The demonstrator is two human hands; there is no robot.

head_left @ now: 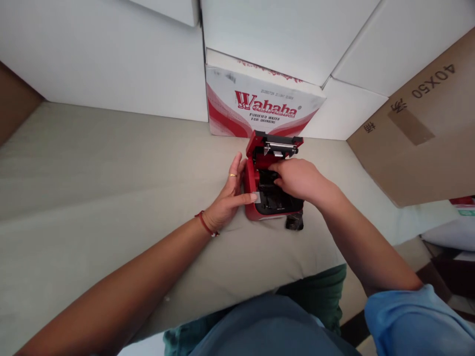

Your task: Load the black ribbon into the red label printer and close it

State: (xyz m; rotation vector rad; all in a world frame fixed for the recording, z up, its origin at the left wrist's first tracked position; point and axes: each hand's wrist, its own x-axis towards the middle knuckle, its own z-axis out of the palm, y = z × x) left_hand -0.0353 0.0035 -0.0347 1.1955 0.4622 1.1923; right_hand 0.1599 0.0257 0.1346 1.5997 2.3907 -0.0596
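A small red-and-black label printer [252, 211] stands on the cloth-covered surface with its lid [280, 141] raised, showing a metal bar and roller. Glossy black material [276, 200] fills its inside. Against the printer's left wall rests my left hand [232, 193], fingers along the side and thumb over the front left rim by a clear tab [257, 197]. Reaching into the opening from the right, my right hand [297, 180] has its fingers bent at the black material; its fingertips are partly hidden. A crumpled black piece [294, 222] lies at the printer's front right corner.
Behind the printer a Wahaha water carton [265, 104] leans by large white boxes [122, 59]. To the right stands a brown cardboard box [419, 133]. Pale cloth [111, 168] covers the work surface, whose front edge is close to my body.
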